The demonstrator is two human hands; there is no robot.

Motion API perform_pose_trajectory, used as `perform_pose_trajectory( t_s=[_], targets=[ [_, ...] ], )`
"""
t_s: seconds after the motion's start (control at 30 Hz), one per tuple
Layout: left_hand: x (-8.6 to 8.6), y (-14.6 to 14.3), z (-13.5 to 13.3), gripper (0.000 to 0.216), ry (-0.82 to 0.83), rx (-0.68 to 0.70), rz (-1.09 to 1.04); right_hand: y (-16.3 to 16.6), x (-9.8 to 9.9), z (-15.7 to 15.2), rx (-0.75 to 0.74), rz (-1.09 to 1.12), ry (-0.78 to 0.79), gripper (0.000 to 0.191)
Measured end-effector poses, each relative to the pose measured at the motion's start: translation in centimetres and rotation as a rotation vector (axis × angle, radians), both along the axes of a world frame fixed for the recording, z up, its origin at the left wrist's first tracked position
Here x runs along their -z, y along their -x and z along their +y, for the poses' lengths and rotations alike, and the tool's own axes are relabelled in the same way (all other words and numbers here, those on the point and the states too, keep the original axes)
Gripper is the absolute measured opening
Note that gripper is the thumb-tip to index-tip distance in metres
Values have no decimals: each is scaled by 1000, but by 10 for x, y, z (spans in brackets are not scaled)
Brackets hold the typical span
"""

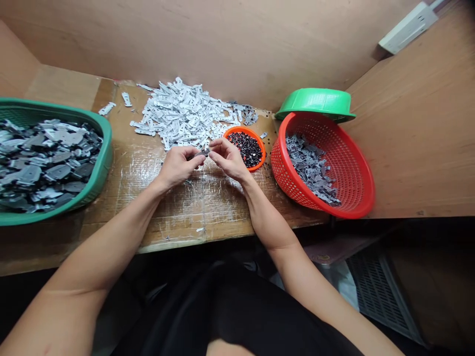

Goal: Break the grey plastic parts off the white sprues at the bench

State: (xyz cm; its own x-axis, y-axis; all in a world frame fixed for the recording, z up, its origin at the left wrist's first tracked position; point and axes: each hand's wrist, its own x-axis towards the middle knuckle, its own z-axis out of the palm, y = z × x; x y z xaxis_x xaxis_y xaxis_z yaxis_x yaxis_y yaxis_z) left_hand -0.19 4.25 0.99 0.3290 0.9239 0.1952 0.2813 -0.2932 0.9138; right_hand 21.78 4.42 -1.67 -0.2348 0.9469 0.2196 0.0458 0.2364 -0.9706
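My left hand and my right hand meet over the middle of the taped wooden table. Both pinch one small dark grey part between their fingertips. Just behind the hands lies a heap of small white flat pieces. A small orange bowl with tiny dark bits stands right beside my right hand.
A green basket full of grey flat parts sits at the left edge. A red mesh basket with grey parts leans at the right, a green bowl upside down behind it. Wooden walls close in the back and right; a white power strip hangs up there.
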Motion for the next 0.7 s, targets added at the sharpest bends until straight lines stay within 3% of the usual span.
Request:
perform_pose_trajectory(
  t_s=[0.27,0.43,0.7],
  targets=[
    [6,-4,-6,23,-133,-30,137,8,1,-3,7,-164,-71,46],
    [8,-8,-13,21,-238,-68,126,20,7,-6,71,-42,-12,56],
    [9,-10,-14,20,-128,-109,10,8,2,-2,-23,147,120,64]
  ],
)
